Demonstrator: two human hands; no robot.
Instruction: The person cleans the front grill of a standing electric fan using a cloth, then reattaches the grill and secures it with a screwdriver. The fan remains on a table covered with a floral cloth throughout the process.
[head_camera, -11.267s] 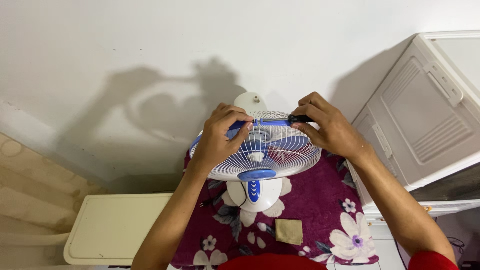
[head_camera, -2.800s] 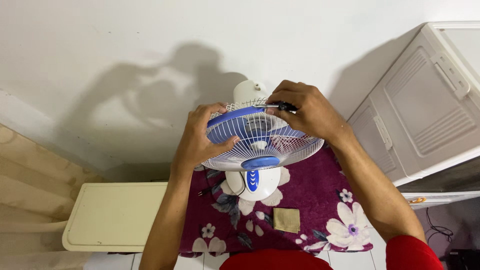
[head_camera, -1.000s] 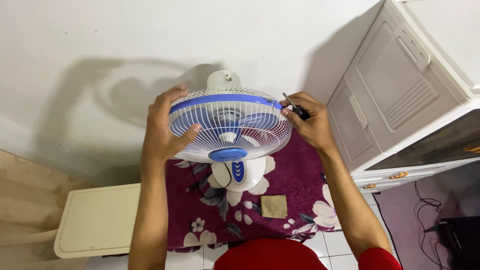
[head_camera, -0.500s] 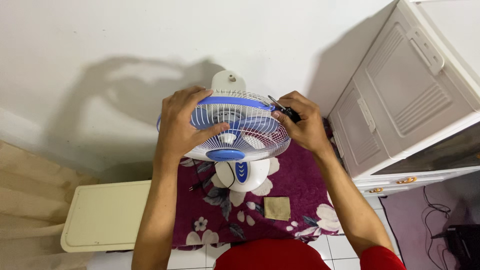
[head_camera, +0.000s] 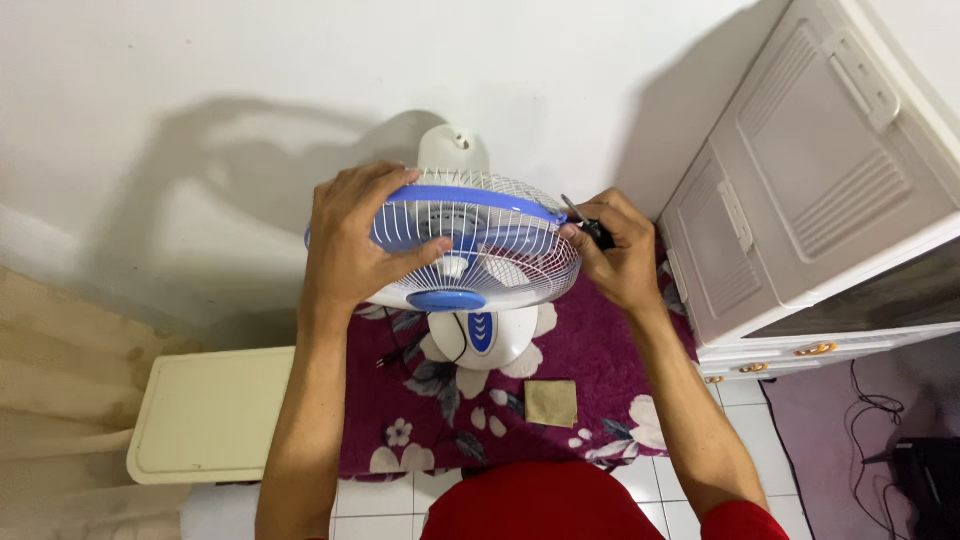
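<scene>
On the bench under a flowered purple cloth (head_camera: 620, 350), a small fan (head_camera: 470, 255) is gripped at both sides of its guard.
The left hand (head_camera: 350, 240) clamps the blue rim (head_camera: 470, 197) from the left, fingers curled over the white grille. The right hand (head_camera: 620, 255), nearer the rim's right end, pinches a small screwdriver (head_camera: 585, 222), its shaft angled up-left with the tip at the rim. No containers show; a tan square pad (head_camera: 551, 402) lies on the cloth.

Both forearms reach forward and upward, elbows low. The left hand (head_camera: 350, 240) is spread wide, fingers curled over and thumb pressed in front, wrist straight. The right hand (head_camera: 618, 250) is closed in a tight pinch, knuckles up, wrist bent slightly inward.
</scene>
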